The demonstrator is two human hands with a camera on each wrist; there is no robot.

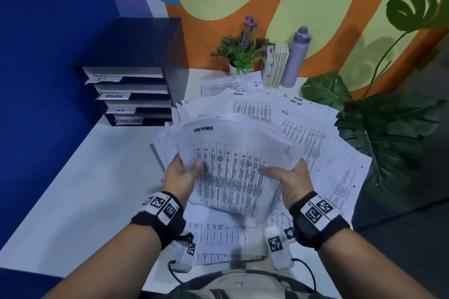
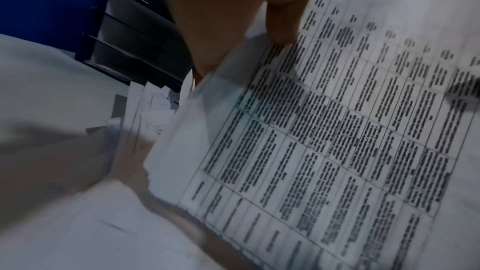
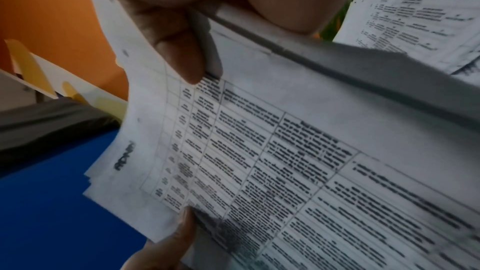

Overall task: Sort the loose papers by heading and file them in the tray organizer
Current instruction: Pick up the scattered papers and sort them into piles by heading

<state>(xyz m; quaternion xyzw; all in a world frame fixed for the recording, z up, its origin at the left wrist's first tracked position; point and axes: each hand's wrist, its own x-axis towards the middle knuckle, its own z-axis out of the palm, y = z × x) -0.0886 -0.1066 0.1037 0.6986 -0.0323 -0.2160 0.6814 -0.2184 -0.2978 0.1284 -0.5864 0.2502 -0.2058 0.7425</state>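
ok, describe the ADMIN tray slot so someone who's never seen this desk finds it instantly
At the desk's far left corner, against the blue wall, stands a dark tray organizer with four stacked slots. The ADMIN slot is second from the top. Its white handwritten tag reads ADMIN; the tag above says IT, the one below H.R.

Your head camera looks down over the desk [image 1: 73, 192]; both wrist cameras sit close (very close) against the ADMIN sheet [image 1: 228, 170], shared by all views.
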